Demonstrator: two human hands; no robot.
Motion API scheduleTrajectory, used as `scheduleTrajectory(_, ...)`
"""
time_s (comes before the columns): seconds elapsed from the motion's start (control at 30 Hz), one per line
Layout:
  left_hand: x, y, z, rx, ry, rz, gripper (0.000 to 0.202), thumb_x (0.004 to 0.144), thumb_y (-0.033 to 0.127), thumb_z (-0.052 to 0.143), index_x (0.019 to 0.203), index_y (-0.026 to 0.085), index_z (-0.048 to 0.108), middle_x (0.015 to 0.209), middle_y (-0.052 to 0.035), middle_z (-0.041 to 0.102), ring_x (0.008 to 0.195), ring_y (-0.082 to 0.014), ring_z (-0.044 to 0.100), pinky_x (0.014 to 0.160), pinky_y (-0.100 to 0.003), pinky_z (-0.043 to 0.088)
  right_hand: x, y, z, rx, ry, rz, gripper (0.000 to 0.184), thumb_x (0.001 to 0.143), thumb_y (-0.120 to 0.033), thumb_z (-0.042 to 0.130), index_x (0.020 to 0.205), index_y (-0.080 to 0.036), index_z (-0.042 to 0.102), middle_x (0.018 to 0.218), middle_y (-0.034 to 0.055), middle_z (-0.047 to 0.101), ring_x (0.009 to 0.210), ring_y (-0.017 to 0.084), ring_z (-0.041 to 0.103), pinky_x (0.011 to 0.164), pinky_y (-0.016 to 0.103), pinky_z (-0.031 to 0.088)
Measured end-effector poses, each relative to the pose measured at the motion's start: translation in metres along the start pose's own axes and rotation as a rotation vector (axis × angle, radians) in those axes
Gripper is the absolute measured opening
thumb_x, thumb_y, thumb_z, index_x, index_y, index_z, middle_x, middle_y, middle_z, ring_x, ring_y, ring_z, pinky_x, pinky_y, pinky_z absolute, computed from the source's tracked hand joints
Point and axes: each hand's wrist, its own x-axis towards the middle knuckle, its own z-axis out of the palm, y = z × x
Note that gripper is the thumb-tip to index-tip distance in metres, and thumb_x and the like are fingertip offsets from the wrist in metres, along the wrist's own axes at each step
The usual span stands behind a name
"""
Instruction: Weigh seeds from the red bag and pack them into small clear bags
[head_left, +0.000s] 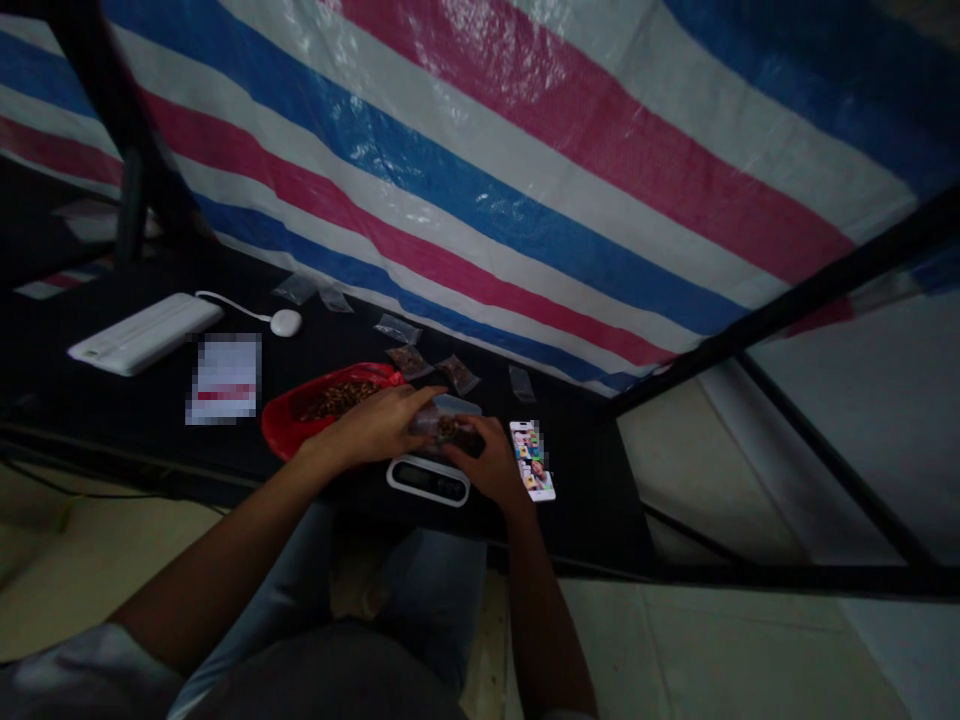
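A small clear plastic bag [448,428] with brown bead-like pieces inside is held between my two hands, over a white digital kitchen scale [429,482]. From the left, my left hand [390,422] grips the bag with its fingers curled. On the other side, my right hand [489,455] pinches the bag, thumb toward the scale's front. Whether the bag rests on the scale's platform I cannot tell, as my hands cover part of it. Beside my left forearm lies a red open container [281,425] with many brown pieces [341,398] in it.
Behind the scale lie filled small bags [459,374] and flat clear bags [397,328]. A lit phone [534,470] is right of my right hand. To the left are a blurred card [225,380], a white device [146,333] and a corded white disc [285,322]. Striped sheeting [450,180] hangs behind.
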Motion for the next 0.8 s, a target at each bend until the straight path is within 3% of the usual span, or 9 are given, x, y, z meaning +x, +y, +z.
scheduleTrajectory(0.13, 0.000, 0.000, 0.002, -0.011, -0.010, 0.009, 0.071, 0.091, 0.033, 0.071, 0.155, 0.019, 0.046, 0.138, -0.0176, 0.067, 0.124, -0.0337, 0.066, 0.105, -0.044, 0.052, 0.013, 0.003, 0.003, 0.041, -0.049, -0.038, 0.035, 0.081, -0.025, 0.081, 0.116, -0.022, 0.073, 0.115, 0.0078, 0.073, 0.112, 0.025, 0.065, 0.101, 0.040, 0.052)
scheduleTrajectory(0.27, 0.000, 0.001, 0.004, -0.057, 0.000, 0.002, 0.069, 0.090, 0.031, 0.071, 0.154, 0.018, 0.047, 0.134, -0.0176, 0.070, 0.120, -0.0336, 0.068, 0.102, -0.044, 0.053, 0.021, -0.005, -0.009, -0.046, -0.119, -0.088, 0.038, 0.081, -0.022, 0.080, 0.118, -0.022, 0.073, 0.115, 0.0082, 0.073, 0.108, 0.024, 0.065, 0.097, 0.039, 0.052)
scheduleTrajectory(0.43, 0.002, 0.001, 0.012, -0.261, 0.104, 0.070, 0.064, 0.089, 0.030, 0.072, 0.148, 0.016, 0.051, 0.136, -0.0151, 0.070, 0.122, -0.0295, 0.069, 0.104, -0.040, 0.053, 0.040, -0.035, -0.037, -0.289, -0.314, -0.236, 0.027, 0.083, -0.016, 0.074, 0.110, -0.021, 0.075, 0.107, 0.0071, 0.073, 0.101, 0.024, 0.064, 0.093, 0.037, 0.049)
scheduleTrajectory(0.57, 0.001, 0.000, 0.017, -0.373, 0.191, 0.073, 0.069, 0.087, 0.035, 0.075, 0.148, 0.016, 0.050, 0.139, -0.0150, 0.069, 0.122, -0.0293, 0.069, 0.105, -0.041, 0.054, 0.054, -0.061, -0.058, -0.313, -0.442, -0.264, 0.022, 0.088, -0.015, 0.072, 0.108, -0.021, 0.076, 0.109, 0.0065, 0.070, 0.098, 0.019, 0.065, 0.086, 0.030, 0.049)
scheduleTrajectory(0.8, -0.001, 0.006, 0.013, -0.542, 0.286, 0.063, 0.072, 0.083, 0.033, 0.077, 0.148, 0.018, 0.051, 0.140, -0.0149, 0.068, 0.123, -0.0291, 0.069, 0.108, -0.044, 0.053, 0.083, -0.094, -0.077, -0.399, -0.569, -0.360, 0.021, 0.085, -0.013, 0.075, 0.106, -0.016, 0.072, 0.106, 0.0070, 0.072, 0.101, 0.020, 0.064, 0.088, 0.031, 0.047)
